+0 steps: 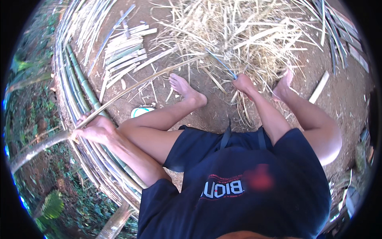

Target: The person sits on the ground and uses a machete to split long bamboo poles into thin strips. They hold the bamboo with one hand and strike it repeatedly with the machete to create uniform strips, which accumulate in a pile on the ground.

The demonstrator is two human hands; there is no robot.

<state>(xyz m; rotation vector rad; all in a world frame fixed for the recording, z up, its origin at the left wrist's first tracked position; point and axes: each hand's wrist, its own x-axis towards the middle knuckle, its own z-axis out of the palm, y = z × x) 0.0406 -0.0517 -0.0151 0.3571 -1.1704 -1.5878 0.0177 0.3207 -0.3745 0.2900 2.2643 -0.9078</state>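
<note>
My left hand (96, 128), out at the left over the bamboo rail, is closed round the near end of a long, thin bamboo strip (139, 84). The strip slants up and away to the right, and its far end lies by the pile of shavings. In front of me my right hand (243, 85) grips the handle of a knife (221, 63) with a narrow blade. The blade points up and left, its tip close to the strip's far end; whether they touch I cannot tell.
A heap of pale bamboo shavings (238, 36) spreads ahead between my bare feet. Short split slats (125, 53) lie stacked at the left. Green bamboo poles (81, 79) form a low rail beside plants. A white object with a green edge (142, 111) sits by my left leg.
</note>
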